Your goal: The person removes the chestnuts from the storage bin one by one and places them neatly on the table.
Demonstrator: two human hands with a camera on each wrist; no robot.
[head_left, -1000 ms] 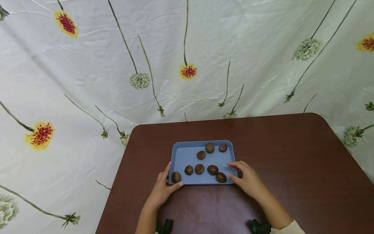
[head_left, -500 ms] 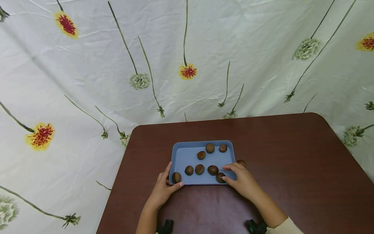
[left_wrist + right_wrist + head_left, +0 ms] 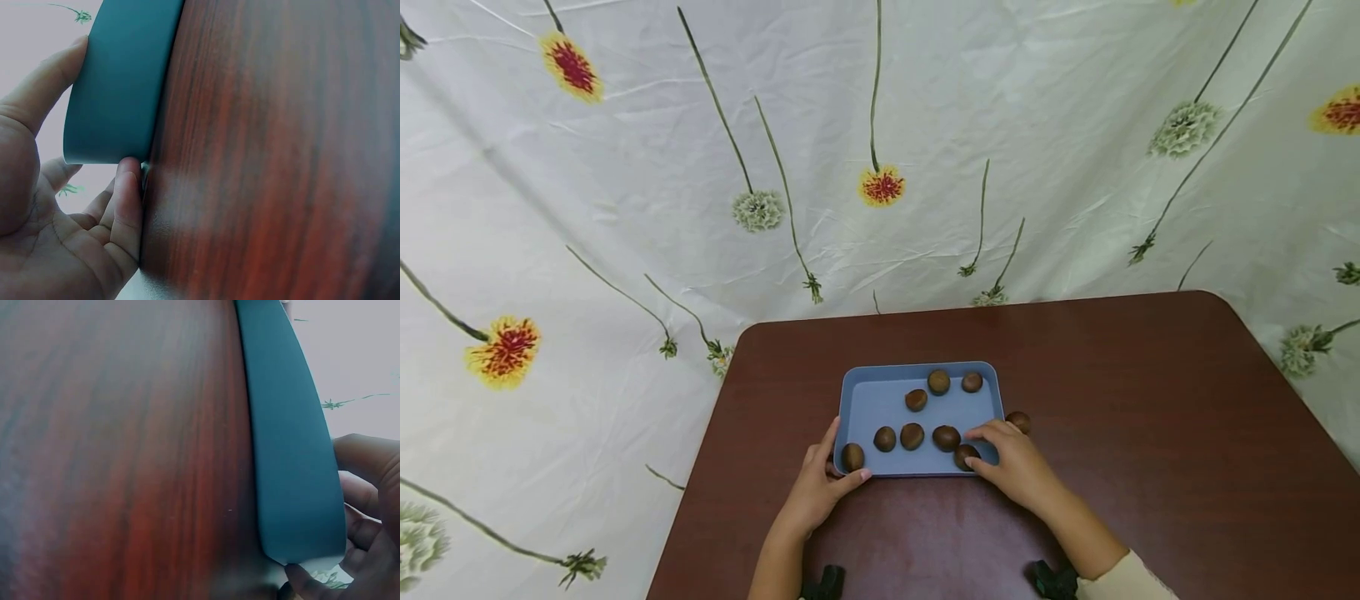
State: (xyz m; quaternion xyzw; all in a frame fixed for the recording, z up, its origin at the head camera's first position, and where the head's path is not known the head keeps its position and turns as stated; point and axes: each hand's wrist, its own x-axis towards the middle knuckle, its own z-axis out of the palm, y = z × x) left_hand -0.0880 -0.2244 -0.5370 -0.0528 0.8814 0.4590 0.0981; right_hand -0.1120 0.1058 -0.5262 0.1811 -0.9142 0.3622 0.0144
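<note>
The tray (image 3: 872,396) sits on the bench (image 3: 1150,400), nearer the left edge, with a broader stretch of bench to its right. I see the left hand (image 3: 816,483) gripping the tray's near-left corner. The right hand (image 3: 1017,463) is over the right rim, thumb and forefinger apart, thumb against a nut (image 3: 963,457); whether it has hold, I can't tell. Seven more nuts (image 3: 912,435) lie inside, one close beside it. A loose nut (image 3: 1020,418) sits just outside the right rim, behind that hand. Flowered cloth (image 3: 925,100) hangs beyond the far edge.

L grip (image 3: 815,489) w/ thumb & idx finger spread, R grip (image 3: 1018,467) angled inward, palm dn, fingers bent
</note>
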